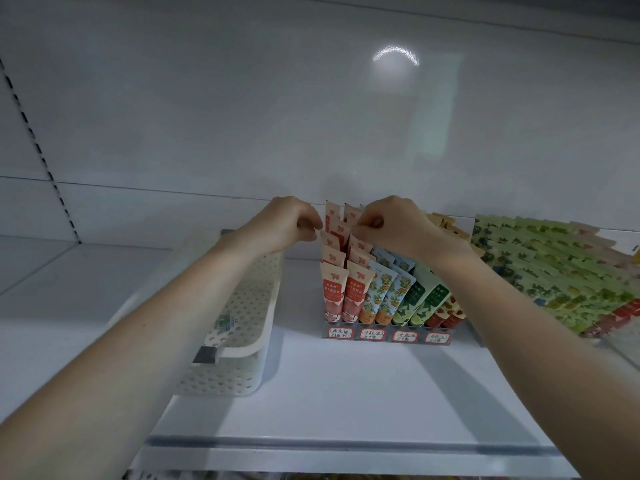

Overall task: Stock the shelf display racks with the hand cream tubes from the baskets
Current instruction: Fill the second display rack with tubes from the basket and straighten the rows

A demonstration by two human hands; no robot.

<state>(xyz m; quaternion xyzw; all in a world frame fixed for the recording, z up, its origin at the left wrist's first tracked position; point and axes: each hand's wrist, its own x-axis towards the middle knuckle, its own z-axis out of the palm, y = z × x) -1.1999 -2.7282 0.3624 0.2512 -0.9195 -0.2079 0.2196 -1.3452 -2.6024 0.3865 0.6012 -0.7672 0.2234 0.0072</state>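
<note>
Both left hand (289, 221) and right hand (393, 223) curled on pink tubes (335, 292)

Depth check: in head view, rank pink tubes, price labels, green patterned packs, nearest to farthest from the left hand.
1. pink tubes, at the fingertips of the left hand.
2. price labels, rack's front edge.
3. green patterned packs, far right.

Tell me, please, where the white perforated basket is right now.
In the head view, the white perforated basket sits on the shelf left of centre, beside the display rack of hand cream tubes.
</note>
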